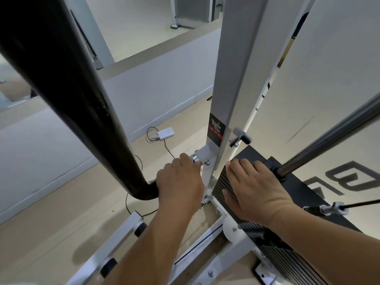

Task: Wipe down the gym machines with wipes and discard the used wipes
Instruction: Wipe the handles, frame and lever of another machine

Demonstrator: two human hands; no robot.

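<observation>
Your right hand [255, 188] lies flat, fingers straight, on the machine's one weight stack [257, 237]. Your left hand [178, 182] curls where the black bar [61, 79] meets the white upright [232, 79]; whether it's grasping a wipe, I cannot tell. Beyond, one white box [165, 133] sits on the floor [51, 212].

The left hand [181, 182] curls over the black bar [86, 112] at its lower end, beside the white upright [232, 79]; the right hand [255, 188] lies flat on the weight stack [267, 241].
</observation>
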